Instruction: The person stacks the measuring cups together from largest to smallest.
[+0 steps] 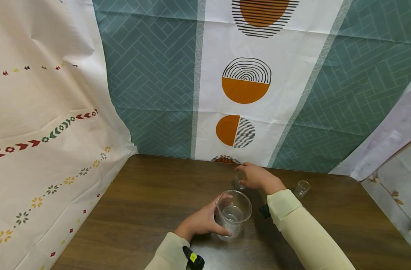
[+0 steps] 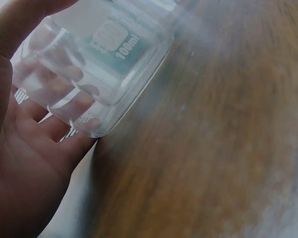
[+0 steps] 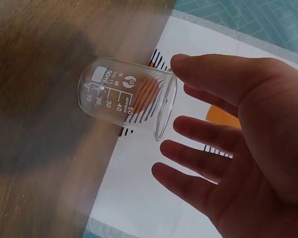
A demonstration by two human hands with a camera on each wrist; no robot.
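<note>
My left hand (image 1: 203,219) holds a large clear beaker (image 1: 245,210), thumb on the near side and fingers round the far side. A smaller beaker (image 1: 232,217) sits nested inside it. White "100ml" lettering shows through the glass in the left wrist view. My right hand (image 1: 256,178) is over a small 50 ml glass beaker (image 3: 109,96) that stands upright on the table farther back. In the right wrist view its fingers are spread beside the rim; the thumb tip is very near it, and whether it touches, I cannot tell.
Another tiny beaker (image 1: 302,188) stands on the brown wooden table (image 1: 151,195), right of my right forearm. A teal and white patterned cloth (image 1: 151,75) hangs along the table's back edge. Cream embroidered fabric (image 1: 50,142) borders the left side.
</note>
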